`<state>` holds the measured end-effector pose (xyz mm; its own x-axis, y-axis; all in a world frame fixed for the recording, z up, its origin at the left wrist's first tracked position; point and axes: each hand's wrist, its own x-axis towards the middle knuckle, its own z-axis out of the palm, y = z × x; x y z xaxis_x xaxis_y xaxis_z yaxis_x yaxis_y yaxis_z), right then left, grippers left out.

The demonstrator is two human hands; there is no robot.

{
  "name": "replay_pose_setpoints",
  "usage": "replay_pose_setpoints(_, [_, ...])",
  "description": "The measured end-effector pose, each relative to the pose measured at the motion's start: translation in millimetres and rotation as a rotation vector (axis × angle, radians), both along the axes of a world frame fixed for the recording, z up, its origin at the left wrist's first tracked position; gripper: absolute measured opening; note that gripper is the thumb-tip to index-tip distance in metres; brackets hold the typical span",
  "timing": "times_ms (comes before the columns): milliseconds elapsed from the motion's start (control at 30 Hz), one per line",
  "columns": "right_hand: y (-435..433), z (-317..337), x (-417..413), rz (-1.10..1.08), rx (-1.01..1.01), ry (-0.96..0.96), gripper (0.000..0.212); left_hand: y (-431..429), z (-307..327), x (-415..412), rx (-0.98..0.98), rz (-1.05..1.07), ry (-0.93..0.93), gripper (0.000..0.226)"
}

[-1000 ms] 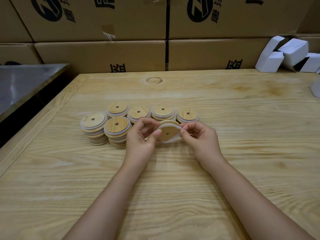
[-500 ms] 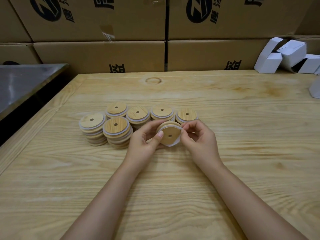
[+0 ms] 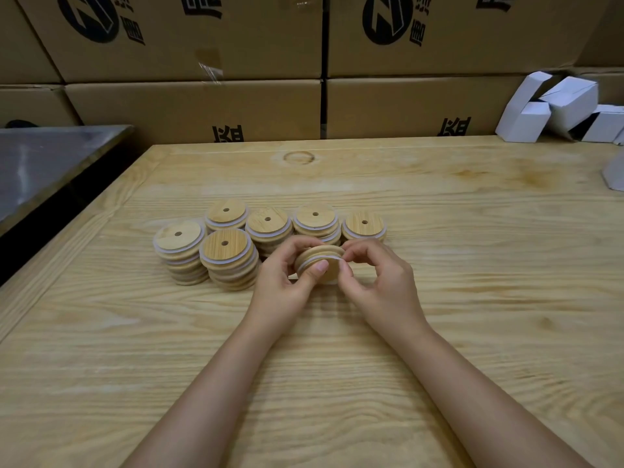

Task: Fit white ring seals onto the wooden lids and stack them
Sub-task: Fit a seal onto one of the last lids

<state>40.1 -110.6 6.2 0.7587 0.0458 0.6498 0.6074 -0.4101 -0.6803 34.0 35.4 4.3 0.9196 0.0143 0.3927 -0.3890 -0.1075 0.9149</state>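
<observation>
I hold one round wooden lid (image 3: 319, 261) on edge between both hands, just above the table. A white ring seal (image 3: 312, 261) sits around its rim groove. My left hand (image 3: 287, 282) grips the lid's left side, thumb on its face. My right hand (image 3: 378, 282) pinches the lid's right edge and the seal with thumb and forefinger. Behind the hands stand several stacks of sealed lids (image 3: 229, 261), each lid with a small centre hole.
The wooden table (image 3: 472, 265) stretches wide on all sides. Cardboard boxes (image 3: 202, 106) form a wall along the back. White folded cartons (image 3: 557, 106) lie at the back right. A grey metal surface (image 3: 44, 163) adjoins the table's left edge.
The lid has turned in my hands from face-on to nearly edge-on. My right fingers have moved along its rim over the seal. The stacks have not moved.
</observation>
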Motion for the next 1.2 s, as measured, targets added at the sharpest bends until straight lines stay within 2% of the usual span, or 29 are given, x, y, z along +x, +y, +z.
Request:
replay_pose_setpoints(167, [1.3,-0.8,-0.5,-0.011,0.014,0.008,0.01,2.1,-2.9,3.2,-0.019,-0.015,0.003,0.021])
replay_pose_setpoints(400, [3.4,-1.3,1.0,0.038,0.129,0.137,0.015,2.6,-3.1,3.7,-0.024,-0.022,0.02,0.021])
replay_pose_setpoints(567, [2.6,0.8,3.4,0.155,0.231,0.265,0.025,1.9,0.6,1.3,-0.1,-0.046,0.081,0.02])
replay_pose_setpoints(800, [-1.0,-1.4,4.2,0.172,0.248,0.353,0.026,-2.1,4.5,-3.5,-0.134,-0.067,0.128,0.017])
replay_pose_setpoints(967, [-0.1,-1.0,3.7,0.101,0.219,0.323,0.026,-3.9,4.8,-3.7,-0.185,-0.079,0.146,0.019])
replay_pose_setpoints(1200, [2.9,-0.7,4.1,0.116,0.299,0.35,0.025,-1.7,0.3,1.5,-0.21,-0.026,0.12,0.024])
